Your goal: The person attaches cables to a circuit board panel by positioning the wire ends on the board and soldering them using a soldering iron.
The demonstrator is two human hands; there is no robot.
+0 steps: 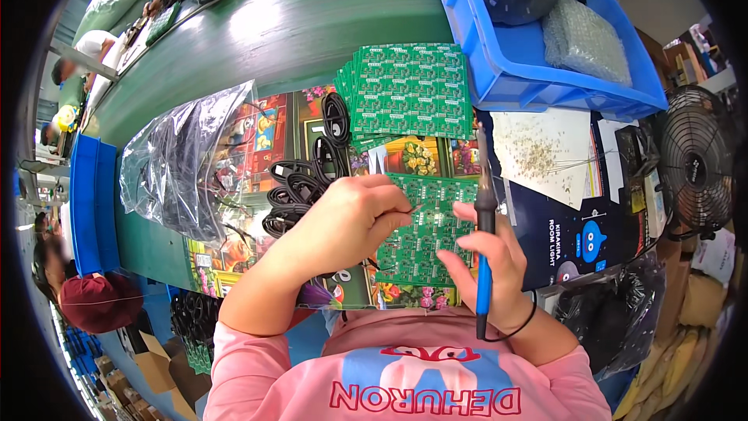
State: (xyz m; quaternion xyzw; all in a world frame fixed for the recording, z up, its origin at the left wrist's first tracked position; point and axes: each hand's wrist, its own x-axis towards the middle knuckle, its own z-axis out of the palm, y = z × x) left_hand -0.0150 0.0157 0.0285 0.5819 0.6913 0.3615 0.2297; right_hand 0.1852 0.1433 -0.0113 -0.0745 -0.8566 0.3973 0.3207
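A green circuit board panel [425, 242] lies in front of me on a picture-printed mat. My left hand [370, 206] is closed in a pinch over its left part; what its fingertips hold is too small to make out. Beyond those knuckles, a pointed silver piece [377, 160] sticks out, partly hidden by the hand. A soldering iron [484, 265] with a blue and black handle rests in my right hand [499, 265], its tip pointing away from me. The thumb and forefinger of that hand are spread above the board's right side.
Beyond the board sits a stack of green panels [409, 90]. Black coiled cables [300, 187] and a clear plastic bag [183, 164] lie to the left. Small parts cover a white sheet [545, 152] at right, near a blue crate [561, 86] and a black fan [696, 164].
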